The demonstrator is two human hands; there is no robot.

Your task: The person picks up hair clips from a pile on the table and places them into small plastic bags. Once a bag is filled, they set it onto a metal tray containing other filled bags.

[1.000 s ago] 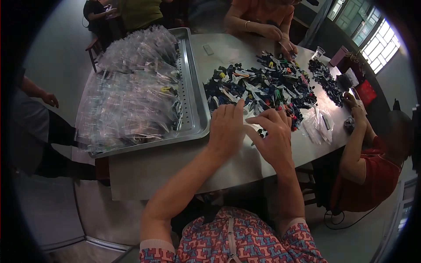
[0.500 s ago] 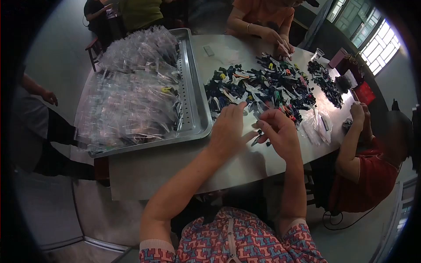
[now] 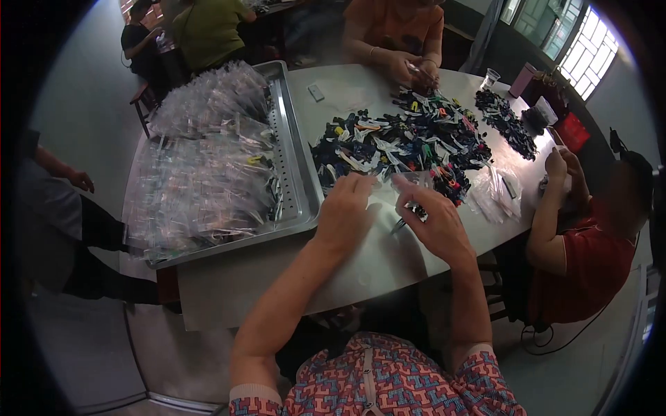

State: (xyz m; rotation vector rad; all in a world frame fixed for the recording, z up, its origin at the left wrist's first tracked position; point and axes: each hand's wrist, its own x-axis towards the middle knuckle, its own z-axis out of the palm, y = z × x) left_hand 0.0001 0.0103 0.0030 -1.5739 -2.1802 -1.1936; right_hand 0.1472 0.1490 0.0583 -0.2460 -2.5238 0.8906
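Observation:
My left hand [image 3: 345, 213] is closed, its bent fingertips pressed on the edge of what looks like a clear plastic bag [image 3: 414, 179]. The film stretches toward my right hand [image 3: 440, 225], whose fingers curl round a few small dark clips [image 3: 415, 209]. How many clips sit in that palm is hidden. Just beyond both hands spreads a heap of small clips [image 3: 388, 142], mostly black and white, with yellow, orange, green and pink ones among them. Both hands hover over the near part of the pale table [image 3: 298, 295].
At left stands a metal tray [image 3: 300, 159] piled with filled clear bags [image 3: 201, 180]. Flat clear bags [image 3: 496, 197] and a second dark heap [image 3: 510, 125] lie at right. Co-workers sit across [image 3: 395, 35] and at right [image 3: 583, 256]; another person [image 3: 52, 222] stands at left.
My hands have come level with each other, and clear film now shows between them. The view has shifted slightly. The person across has moved their hands a little.

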